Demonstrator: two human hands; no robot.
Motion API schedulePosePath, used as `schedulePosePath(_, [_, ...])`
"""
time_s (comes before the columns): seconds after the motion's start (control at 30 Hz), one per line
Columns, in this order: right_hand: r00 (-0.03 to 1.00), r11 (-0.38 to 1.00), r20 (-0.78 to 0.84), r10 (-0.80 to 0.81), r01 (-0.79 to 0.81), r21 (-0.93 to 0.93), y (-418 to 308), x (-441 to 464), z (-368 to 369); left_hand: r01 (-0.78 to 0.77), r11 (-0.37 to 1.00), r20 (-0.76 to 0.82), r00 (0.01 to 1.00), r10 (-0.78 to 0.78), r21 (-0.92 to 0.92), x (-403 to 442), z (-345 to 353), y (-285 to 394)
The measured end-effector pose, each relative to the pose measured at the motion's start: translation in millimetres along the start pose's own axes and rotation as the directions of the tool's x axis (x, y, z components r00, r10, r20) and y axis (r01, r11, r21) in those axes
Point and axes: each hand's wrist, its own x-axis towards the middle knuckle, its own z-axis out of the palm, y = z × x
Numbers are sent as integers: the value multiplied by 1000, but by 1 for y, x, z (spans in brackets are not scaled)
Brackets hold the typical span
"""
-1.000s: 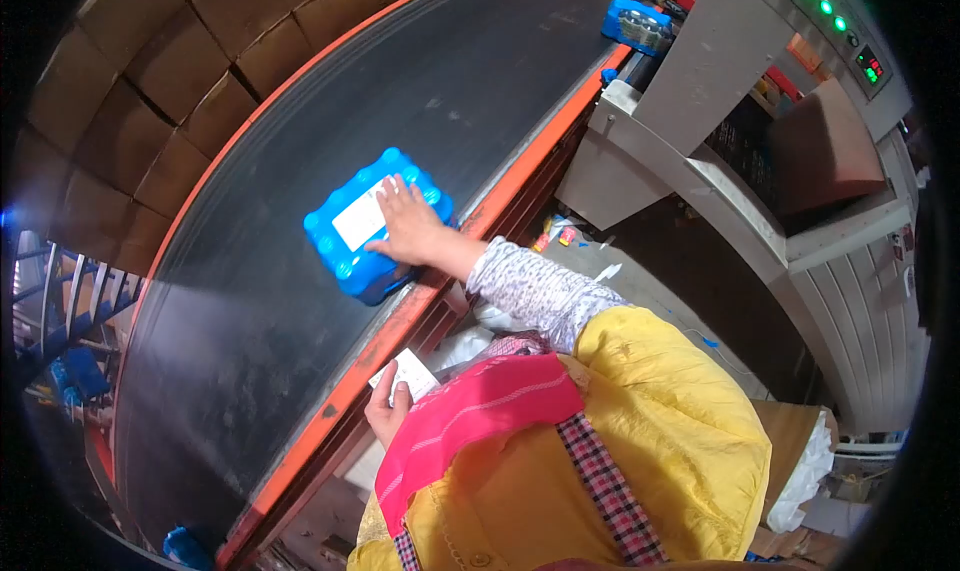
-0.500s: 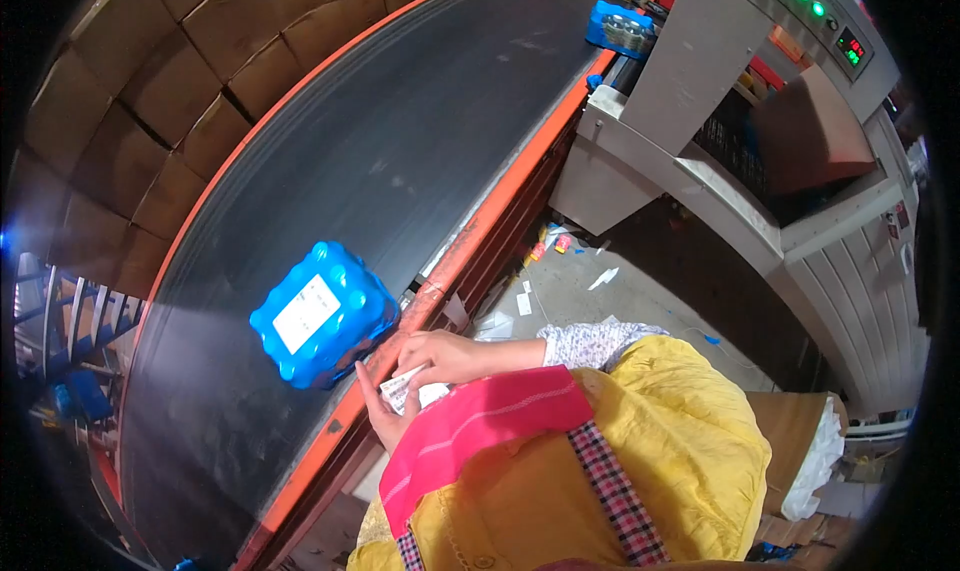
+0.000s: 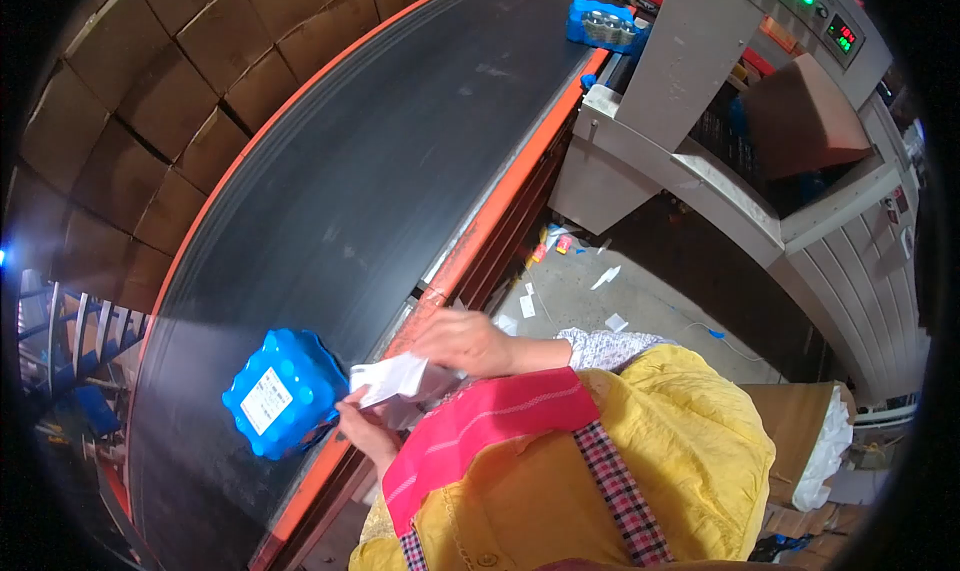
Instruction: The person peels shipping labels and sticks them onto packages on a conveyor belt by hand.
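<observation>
White paper labels [image 3: 392,379] stretch between my two hands above the belt's near edge. My left hand [image 3: 366,433] pinches their lower left end between thumb and fingers. Over their upper right part curls my right hand [image 3: 466,343], its fingers closed on the paper and slightly blurred. Just left of my hands, a blue shrink-wrapped pack [image 3: 305,366] rests on the black conveyor belt [image 3: 370,191]. A white printed label [image 3: 265,401] is stuck on its top. Any print on the labels I hold is too blurred to read.
Another blue-wrapped pack of cans [image 3: 607,27] is at the belt's far end, beside a grey machine [image 3: 690,61] with green lights. Stacked cardboard boxes [image 3: 150,91] line the far side. An orange rail [image 3: 500,211] edges the belt. Paper scraps [image 3: 606,277] litter the floor.
The near blue pack has travelled along the belt toward the lower left. The far pack has shifted slightly left. My right hand has risen and moved right, and more white paper shows between my hands.
</observation>
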Motion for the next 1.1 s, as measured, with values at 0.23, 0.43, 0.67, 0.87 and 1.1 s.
schedulePosePath(0.23, [705, 856, -531, 471, -511, 80, 17, 8, -51, -88, 980, -189, 980, 54, -176, 31, -57, -2])
schedulePosePath(0.43, [623, 820, -596, 506, -561, 111, 42, -6, -72, -241, 939, -14, 968, 252, 245, 8, -29, 13])
schedulePosePath(0.67, [612, 790, -593, 524, -609, 70, 51, -15, -77, -106, 986, 105, 990, 93, 129, -1, -4, 23])
schedulePosePath(0.87, [620, 784, -575, 534, -617, 62, 50, -17, -79, -207, 936, 258, 957, 133, 285, -9, 18, 23])
schedulePosePath(1.1, [623, 784, -553, 554, -613, 94, 57, -25, -80, 61, 958, 300, 943, -147, 279, -33, 43, 34])
